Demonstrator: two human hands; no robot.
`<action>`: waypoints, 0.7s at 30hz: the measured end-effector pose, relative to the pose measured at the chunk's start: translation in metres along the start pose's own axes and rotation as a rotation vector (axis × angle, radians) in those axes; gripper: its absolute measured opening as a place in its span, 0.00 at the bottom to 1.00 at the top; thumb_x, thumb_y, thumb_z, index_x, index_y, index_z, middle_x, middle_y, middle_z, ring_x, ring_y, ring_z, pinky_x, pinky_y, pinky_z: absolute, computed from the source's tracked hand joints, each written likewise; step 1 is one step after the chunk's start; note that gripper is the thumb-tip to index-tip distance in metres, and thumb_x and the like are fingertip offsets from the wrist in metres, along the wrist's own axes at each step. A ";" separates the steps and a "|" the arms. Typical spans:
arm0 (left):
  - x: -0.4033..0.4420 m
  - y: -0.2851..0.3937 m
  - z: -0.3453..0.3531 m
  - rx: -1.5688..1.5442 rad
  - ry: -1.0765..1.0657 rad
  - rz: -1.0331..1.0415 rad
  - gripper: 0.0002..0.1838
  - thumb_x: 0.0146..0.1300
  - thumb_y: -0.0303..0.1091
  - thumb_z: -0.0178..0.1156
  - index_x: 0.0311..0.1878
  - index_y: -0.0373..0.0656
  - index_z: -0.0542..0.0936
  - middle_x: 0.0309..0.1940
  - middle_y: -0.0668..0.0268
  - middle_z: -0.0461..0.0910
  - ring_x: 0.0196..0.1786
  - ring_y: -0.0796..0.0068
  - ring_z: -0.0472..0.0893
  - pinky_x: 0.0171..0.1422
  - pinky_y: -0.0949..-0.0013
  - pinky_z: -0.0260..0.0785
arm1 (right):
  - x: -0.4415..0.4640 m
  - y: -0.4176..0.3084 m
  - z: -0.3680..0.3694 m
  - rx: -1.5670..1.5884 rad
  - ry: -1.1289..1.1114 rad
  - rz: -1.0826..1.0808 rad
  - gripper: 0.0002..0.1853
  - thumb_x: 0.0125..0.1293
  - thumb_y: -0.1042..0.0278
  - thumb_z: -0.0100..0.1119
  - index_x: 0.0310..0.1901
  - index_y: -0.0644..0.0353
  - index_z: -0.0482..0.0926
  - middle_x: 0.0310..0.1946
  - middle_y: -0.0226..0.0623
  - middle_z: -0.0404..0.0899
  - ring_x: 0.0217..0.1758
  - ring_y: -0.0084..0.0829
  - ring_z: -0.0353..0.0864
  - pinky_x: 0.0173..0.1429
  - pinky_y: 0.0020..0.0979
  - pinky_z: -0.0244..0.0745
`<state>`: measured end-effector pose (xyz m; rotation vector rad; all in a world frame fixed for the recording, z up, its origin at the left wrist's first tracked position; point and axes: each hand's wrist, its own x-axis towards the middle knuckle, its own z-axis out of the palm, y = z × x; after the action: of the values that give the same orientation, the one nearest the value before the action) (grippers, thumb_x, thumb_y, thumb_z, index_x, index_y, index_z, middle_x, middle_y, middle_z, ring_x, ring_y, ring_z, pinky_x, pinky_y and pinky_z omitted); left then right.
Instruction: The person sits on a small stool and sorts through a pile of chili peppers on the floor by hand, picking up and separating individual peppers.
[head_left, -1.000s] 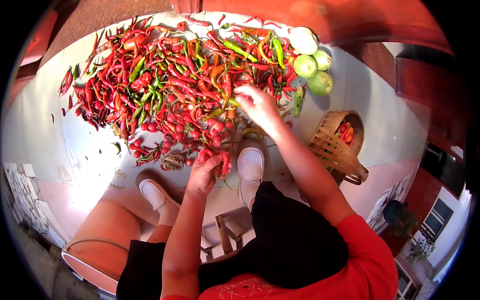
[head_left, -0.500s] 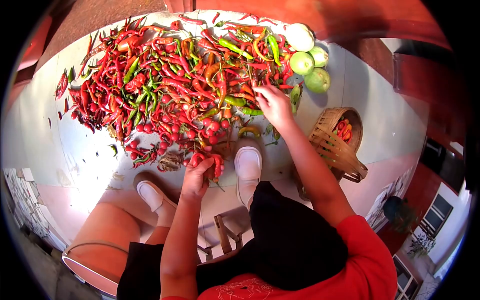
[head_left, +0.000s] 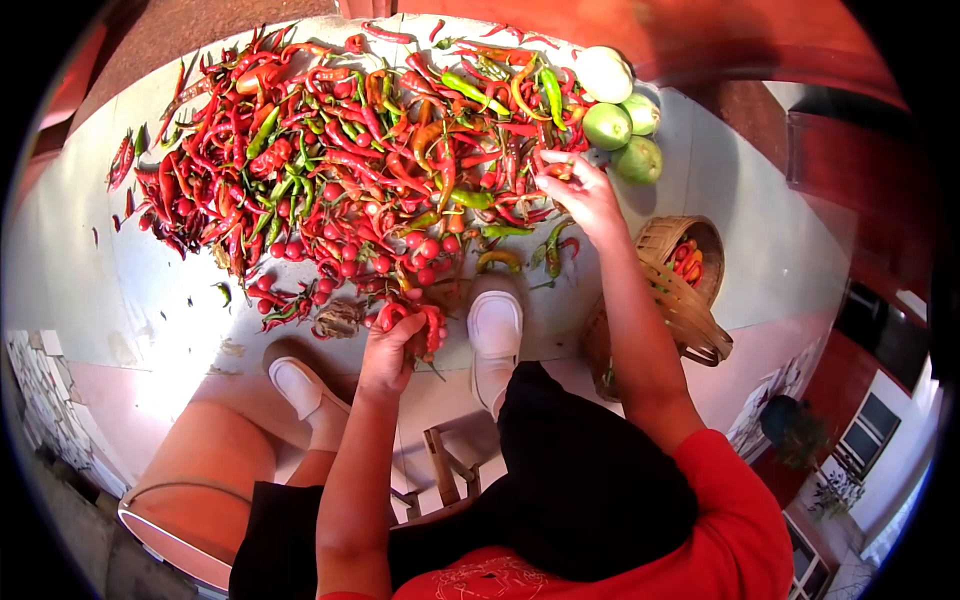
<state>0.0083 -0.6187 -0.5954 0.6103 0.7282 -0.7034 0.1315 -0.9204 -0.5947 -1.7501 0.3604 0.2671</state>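
A wide pile of mostly red chili peppers [head_left: 350,165], with some green and orange ones, lies on the pale floor. In front of my body, my left hand [head_left: 390,358] is closed around a bunch of red chili peppers [head_left: 432,326]. At the right edge of the pile, my right hand [head_left: 584,196] pinches what looks like a small red chili pepper [head_left: 560,171] between thumb and fingers. Just below that hand lie a green pepper [head_left: 553,250] and a yellow-green pepper [head_left: 498,260]. Small round red peppers [head_left: 430,248] sit along the pile's near side.
Several pale green round gourds [head_left: 637,160] stand beyond my right hand. A woven basket [head_left: 655,236] with a handle holds red and orange peppers at the right. My white shoes [head_left: 496,325] rest close to the pile. An orange bucket-like container [head_left: 205,450] stands at the lower left.
My right hand has moved right and slightly away from me, from the green peppers to the pile's right edge, with a small red pepper in its fingers. My left hand keeps its bunch.
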 end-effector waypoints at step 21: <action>-0.023 0.018 -0.028 -0.053 0.153 0.104 0.19 0.60 0.23 0.56 0.55 0.41 0.71 0.41 0.52 0.80 0.36 0.58 0.81 0.39 0.58 0.76 | -0.086 0.024 0.054 0.371 -0.617 0.439 0.24 0.67 0.74 0.53 0.64 0.65 0.65 0.41 0.33 0.75 0.40 0.24 0.77 0.47 0.29 0.75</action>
<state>-0.0014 -0.5794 -0.5903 0.6540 0.8477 -0.5437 0.0438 -0.8637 -0.5957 -1.1360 0.3105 0.9654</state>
